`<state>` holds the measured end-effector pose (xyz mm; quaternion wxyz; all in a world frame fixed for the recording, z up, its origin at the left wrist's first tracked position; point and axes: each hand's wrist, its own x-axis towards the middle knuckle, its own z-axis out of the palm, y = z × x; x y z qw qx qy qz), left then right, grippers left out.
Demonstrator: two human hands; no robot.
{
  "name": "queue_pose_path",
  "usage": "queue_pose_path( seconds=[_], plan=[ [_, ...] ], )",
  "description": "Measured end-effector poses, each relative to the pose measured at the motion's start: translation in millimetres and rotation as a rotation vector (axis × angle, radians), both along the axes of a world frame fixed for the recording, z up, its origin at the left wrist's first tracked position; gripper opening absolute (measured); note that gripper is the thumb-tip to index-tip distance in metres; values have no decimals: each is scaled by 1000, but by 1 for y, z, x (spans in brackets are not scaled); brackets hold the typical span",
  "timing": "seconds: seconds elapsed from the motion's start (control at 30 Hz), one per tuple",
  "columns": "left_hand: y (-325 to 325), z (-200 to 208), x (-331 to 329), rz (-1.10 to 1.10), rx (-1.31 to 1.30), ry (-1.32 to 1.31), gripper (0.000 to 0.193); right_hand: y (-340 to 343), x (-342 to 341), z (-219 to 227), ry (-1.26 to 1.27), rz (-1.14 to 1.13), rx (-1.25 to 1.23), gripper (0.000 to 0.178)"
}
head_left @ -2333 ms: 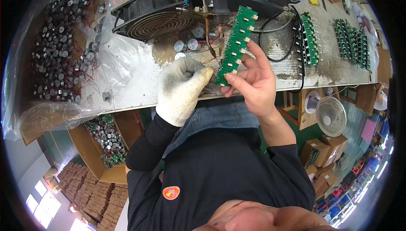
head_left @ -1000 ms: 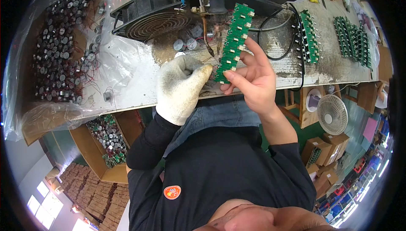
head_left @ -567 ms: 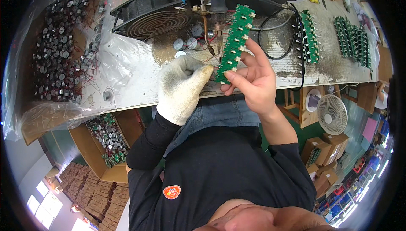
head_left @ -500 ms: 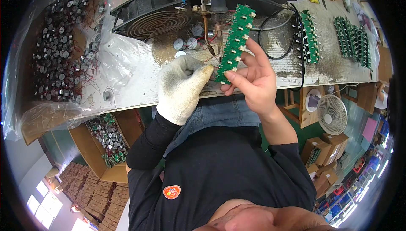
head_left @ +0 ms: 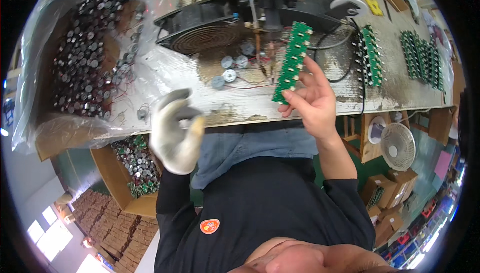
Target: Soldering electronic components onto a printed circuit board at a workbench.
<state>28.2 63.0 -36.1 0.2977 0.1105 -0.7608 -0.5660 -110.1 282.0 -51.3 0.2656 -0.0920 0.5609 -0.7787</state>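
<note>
Green circuit board (head_left: 292,63) was above the worktop (head_left: 175,75), near the copper-coloured rod (head_left: 258,48), gripped by the bare right hand (head_left: 317,105). Gloved left hand (head_left: 177,130) had withdrawn leftward, leaving the right as apparent sole support; its fingers curled loosely, nothing visible within, by the front edge.

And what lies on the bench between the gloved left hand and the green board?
In the head view, grey discs and thin red wires lie there on the bench, left of the board and a little beyond the left hand.
</note>
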Motion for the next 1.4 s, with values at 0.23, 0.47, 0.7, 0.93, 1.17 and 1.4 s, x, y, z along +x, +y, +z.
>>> queue_pose_path(
  seconds=[0.23,0.47,0.7,0.93,1.17,1.4],
  plan=[
    [-88,23,67,671,-240,-138,20,0,2,1,69,-72,95,70],
    [-95,22,73,351,-642,-588,32,3,1,-7,105,-51,75,67],
    [-110,18,39,145,-780,-636,26,-1,2,-7,102,-49,82,67],
    [-125,25,42,218,-164,-582,30,-1,3,-5,92,-51,56,68],
    [-122,43,39,154,378,-441,37,2,0,-5,85,-37,60,68],
    [-112,37,21,40,679,-409,42,-1,1,-6,106,-42,55,67]
  ],
)
